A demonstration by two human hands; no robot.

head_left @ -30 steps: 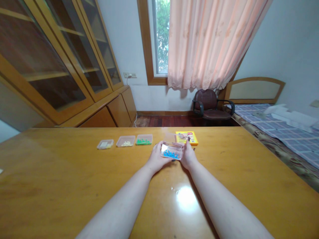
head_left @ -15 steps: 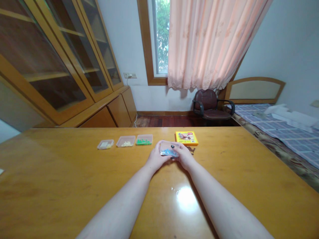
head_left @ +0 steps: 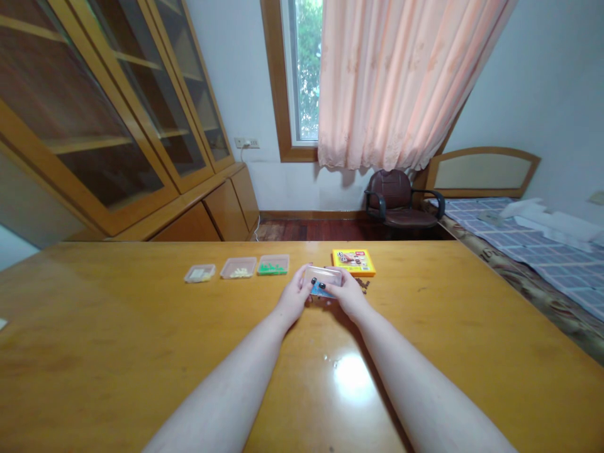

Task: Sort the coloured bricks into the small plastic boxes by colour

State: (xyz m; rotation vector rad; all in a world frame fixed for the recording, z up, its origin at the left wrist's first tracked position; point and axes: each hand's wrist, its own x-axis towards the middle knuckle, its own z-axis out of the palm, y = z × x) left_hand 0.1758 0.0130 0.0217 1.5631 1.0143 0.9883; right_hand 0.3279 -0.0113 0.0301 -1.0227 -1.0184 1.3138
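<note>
On my feed I see left hand (head_left: 294, 294) and right hand (head_left: 350, 294) closed around the clear case (head_left: 325, 274) left of the yellow box (head_left: 353, 263), seemingly steadying it.

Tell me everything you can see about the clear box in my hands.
The clear box is rectangular with rounded corners and looks like see-through plastic. Blue pieces show inside, toward its near side. Your left hand and right hand grip its two ends, both thumbs on top. It seems shut, but the hands cover part of the rim. It appears raised above the table.
</note>
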